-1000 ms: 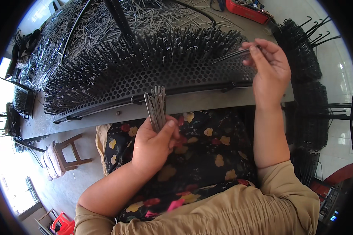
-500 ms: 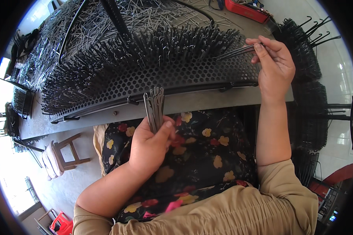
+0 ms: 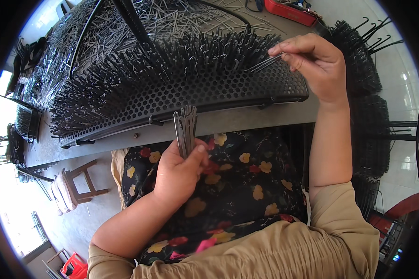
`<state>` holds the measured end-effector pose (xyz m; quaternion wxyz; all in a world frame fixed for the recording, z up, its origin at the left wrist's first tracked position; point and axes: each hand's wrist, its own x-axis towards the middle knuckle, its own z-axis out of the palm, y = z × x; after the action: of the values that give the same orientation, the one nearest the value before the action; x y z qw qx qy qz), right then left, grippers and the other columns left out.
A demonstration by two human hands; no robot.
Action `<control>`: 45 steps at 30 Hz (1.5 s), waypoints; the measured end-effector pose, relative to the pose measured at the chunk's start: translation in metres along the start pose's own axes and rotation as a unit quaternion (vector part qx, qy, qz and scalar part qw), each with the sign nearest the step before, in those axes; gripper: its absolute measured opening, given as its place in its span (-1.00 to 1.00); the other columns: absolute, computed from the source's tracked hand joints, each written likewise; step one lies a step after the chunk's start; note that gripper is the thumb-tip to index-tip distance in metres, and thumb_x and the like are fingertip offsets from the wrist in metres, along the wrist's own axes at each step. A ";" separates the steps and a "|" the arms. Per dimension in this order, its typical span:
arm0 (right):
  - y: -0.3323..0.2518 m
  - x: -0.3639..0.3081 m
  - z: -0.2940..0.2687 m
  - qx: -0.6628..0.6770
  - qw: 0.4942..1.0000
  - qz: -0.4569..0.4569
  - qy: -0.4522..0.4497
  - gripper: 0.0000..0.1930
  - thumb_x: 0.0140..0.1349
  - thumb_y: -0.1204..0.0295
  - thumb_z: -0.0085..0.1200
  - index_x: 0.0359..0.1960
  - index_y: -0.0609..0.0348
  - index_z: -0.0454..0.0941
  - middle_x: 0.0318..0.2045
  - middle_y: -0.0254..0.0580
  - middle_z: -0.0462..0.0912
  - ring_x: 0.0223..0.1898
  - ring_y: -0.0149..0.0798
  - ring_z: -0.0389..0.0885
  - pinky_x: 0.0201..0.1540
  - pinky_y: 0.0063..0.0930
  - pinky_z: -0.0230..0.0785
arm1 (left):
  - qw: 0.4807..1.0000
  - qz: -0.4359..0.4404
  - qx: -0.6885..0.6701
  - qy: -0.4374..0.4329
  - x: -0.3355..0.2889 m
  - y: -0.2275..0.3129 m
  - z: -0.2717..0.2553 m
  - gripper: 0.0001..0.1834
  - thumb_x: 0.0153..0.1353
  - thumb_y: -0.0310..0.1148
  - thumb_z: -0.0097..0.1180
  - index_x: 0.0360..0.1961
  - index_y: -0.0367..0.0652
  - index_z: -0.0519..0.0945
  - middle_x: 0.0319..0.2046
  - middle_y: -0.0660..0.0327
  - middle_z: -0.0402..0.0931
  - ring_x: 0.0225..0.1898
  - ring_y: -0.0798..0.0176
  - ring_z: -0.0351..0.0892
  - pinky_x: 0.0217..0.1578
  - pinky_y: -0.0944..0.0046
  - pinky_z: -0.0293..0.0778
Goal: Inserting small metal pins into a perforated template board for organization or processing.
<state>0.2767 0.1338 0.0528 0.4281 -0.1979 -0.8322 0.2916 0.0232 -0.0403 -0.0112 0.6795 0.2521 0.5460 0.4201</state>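
I see my left hand [image 3: 179, 172] closed around a bundle of pins [image 3: 185, 130], fingers pressed together, tips up at 12 o'clock — likely a ready supply kept close. My right hand [image 3: 319, 63] pinches a few pins [image 3: 264, 63] between thumb and fingertips, angled low over the perforated plate [image 3: 195, 95] at 2 o'clock, beside the rows already standing in its holes. Loose pins [image 3: 172, 18] lie beyond.

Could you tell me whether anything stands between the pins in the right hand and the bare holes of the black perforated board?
Nothing visible does. The right hand holds thin metal pins just above bare holes at the perforated board's right end; the pins already planted stand to their left.
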 end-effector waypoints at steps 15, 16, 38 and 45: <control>0.005 0.002 0.052 -0.087 0.988 0.011 0.131 -0.75 0.19 0.74 0.05 -0.08 0.35 0.50 -0.24 -0.14 0.64 -0.19 -0.37 0.64 -0.09 -0.58 0.53 | 1.000 0.007 -0.013 0.004 -0.001 0.000 -0.004 -0.95 0.32 -0.45 -0.02 -0.27 -0.19 0.44 -0.55 0.34 0.41 -0.59 0.53 0.27 -0.58 0.50 0.21; 0.006 0.001 0.051 -0.101 0.987 0.012 0.121 -0.76 0.18 0.75 0.06 -0.10 0.36 0.51 -0.24 -0.12 0.64 -0.18 -0.36 0.65 -0.08 -0.57 0.53 | 1.000 0.003 -0.018 0.005 -0.001 0.001 -0.004 -0.95 0.32 -0.45 -0.02 -0.26 -0.19 0.44 -0.55 0.34 0.42 -0.59 0.53 0.27 -0.58 0.50 0.21; 0.000 0.010 0.053 -0.143 0.985 0.007 0.096 -0.80 0.16 0.76 0.08 -0.17 0.37 0.55 -0.29 -0.13 0.66 -0.21 -0.37 0.67 -0.12 -0.60 0.53 | 0.999 0.015 -0.040 -0.001 0.000 -0.001 -0.002 -0.96 0.32 -0.48 -0.02 -0.26 -0.21 0.45 -0.54 0.33 0.42 -0.58 0.53 0.28 -0.57 0.51 0.22; 0.002 -0.001 0.052 -0.132 0.983 0.000 0.130 -0.79 0.17 0.76 0.07 -0.16 0.37 0.53 -0.28 -0.10 0.66 -0.21 -0.36 0.67 -0.13 -0.60 0.53 | 1.000 0.011 -0.021 -0.009 -0.001 0.000 -0.002 -0.95 0.33 -0.46 -0.03 -0.27 -0.21 0.44 -0.55 0.33 0.42 -0.58 0.53 0.28 -0.56 0.50 0.22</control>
<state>0.2346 0.1183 0.0272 0.5030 -0.2892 -0.8004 0.1510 0.0211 -0.0411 -0.0108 0.6852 0.2473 0.5281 0.4364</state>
